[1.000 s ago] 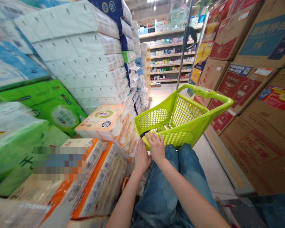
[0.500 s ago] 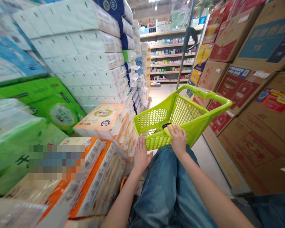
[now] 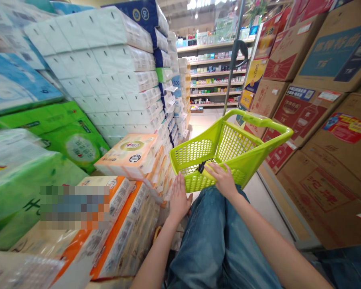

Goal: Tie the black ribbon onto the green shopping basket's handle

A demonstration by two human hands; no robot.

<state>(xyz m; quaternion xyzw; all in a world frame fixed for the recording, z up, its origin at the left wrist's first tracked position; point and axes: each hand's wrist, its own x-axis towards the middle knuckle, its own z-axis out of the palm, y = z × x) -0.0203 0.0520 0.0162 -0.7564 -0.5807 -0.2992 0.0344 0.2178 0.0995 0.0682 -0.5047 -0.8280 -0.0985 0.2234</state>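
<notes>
A lime-green plastic shopping basket (image 3: 198, 148) with a long handle stands tilted in front of my knees. My left hand (image 3: 179, 197) rests flat against its near left corner, fingers extended and holding nothing. Over the near rim, my right hand (image 3: 224, 178) is closed on a yellow object (image 3: 209, 170) that has a black end. What exactly this yellow thing is cannot be made out, as my fingers cover part of it. Some small dark thing seems to lie on the basket floor.
Stacked white tissue packs (image 3: 108, 68) rise at the left, with an orange-white pack (image 3: 129, 154) lower down. Cardboard boxes (image 3: 327, 188) line the right side. A grey pole (image 3: 230, 80) stands beyond the basket, before shelves (image 3: 213, 84) of goods.
My right hand has moved a little to the left along the basket rim with the yellow object. My left hand stays on the basket corner.
</notes>
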